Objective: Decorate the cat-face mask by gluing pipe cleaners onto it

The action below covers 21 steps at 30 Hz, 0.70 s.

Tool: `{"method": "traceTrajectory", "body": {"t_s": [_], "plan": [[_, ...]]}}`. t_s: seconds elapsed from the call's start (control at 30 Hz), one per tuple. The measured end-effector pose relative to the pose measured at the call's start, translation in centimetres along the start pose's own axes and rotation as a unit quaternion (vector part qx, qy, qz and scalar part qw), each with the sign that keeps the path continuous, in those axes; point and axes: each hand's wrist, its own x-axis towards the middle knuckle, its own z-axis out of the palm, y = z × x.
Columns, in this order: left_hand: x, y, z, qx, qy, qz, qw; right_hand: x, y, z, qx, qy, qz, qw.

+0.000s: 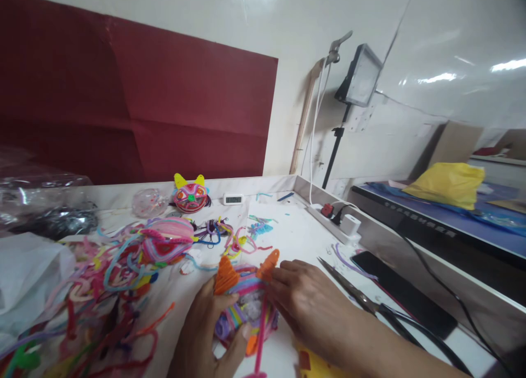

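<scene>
1. In the hands, well forward of the back edge of the tabletop [293, 249]: chenille-stem animal head [249, 290], banded in colours, two orange ears [226, 278] towards the back edge. Resting or lifted: cannot tell.
2. With left hand [199, 326]: curved round the head's left side, thumb across the near face. Probably steadying the soft form without crushing it.
3. With right hand [302, 290]: fingers bunched narrow against the head's right side, beside one ear. Fingertips partly hidden; cannot tell exactly what, if anything, is pinched. Close by, pink chenille stem [261, 334] hanging down over the face.
4. Towards the right edge: scissors [367, 301], tips pointing to the back, handles to the front, perhaps for easy pick-up. Just beyond, black phone [405, 290].
5. Against the right edge: power strip [335, 228], presumably tucked there to keep leads off the working area.
6. Towards the left edge: tangle of loose chenille stems [78, 301], likely spread for picking through; pink-striped head [166, 238] at its far side.
7. By the back edge: yellow-eared head [189, 196], upright, face forward, probably out of the way. Nearby, digital clock [233, 199], screen turned forward for reading.
</scene>
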Motion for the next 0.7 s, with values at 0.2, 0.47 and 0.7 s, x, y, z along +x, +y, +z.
{"method": "traceTrajectory", "body": {"t_s": [0.2,0.47,0.7], "plan": [[0.1,0.3,-0.1,-0.006,0.002,-0.006,1.0,-0.1,0.0,0.3,-0.008,0.005,-0.006,1.0],[-0.1,0.0,-0.1,-0.001,-0.005,-0.006,1.0,-0.5,-0.1,0.8,0.055,0.076,0.025,0.995],[0.0,0.1,0.1,-0.02,-0.006,-0.018,1.0,-1.5,-0.2,2.6,0.173,0.16,0.073,0.969]]}}
